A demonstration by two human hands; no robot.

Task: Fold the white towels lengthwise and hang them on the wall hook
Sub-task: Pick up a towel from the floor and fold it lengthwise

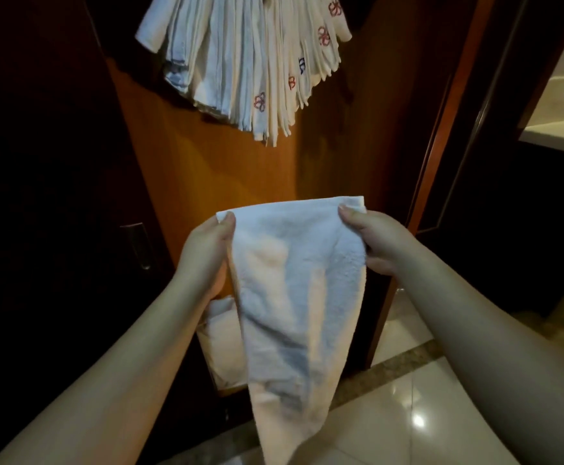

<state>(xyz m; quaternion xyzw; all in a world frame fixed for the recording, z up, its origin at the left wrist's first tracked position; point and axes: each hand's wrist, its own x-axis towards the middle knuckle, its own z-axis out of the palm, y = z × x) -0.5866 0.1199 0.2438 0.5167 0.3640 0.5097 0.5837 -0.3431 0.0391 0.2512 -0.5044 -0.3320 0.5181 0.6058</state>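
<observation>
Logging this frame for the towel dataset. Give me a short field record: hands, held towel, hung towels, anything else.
left hand: pinches the towel's top left corner
right hand: pinches the towel's top right corner
towel: white, held up by its top edge, hanging down and narrowing to the bottom
hung towels: white bunch fanned out above on the wooden panel, some with small red or blue emblems; hook not visible
pile: more white cloth low behind the held towel

Warm orange wooden door [207, 182] fills the middle, lit against the gloom. Left of the door, a metal handle [138, 245] glints on a dark panel. Right of it, a reddish door frame [441, 129], then a pale countertop [555, 137] (bathroom, seemingly). Below the door, glossy floor tiles [408, 414] shine.
</observation>
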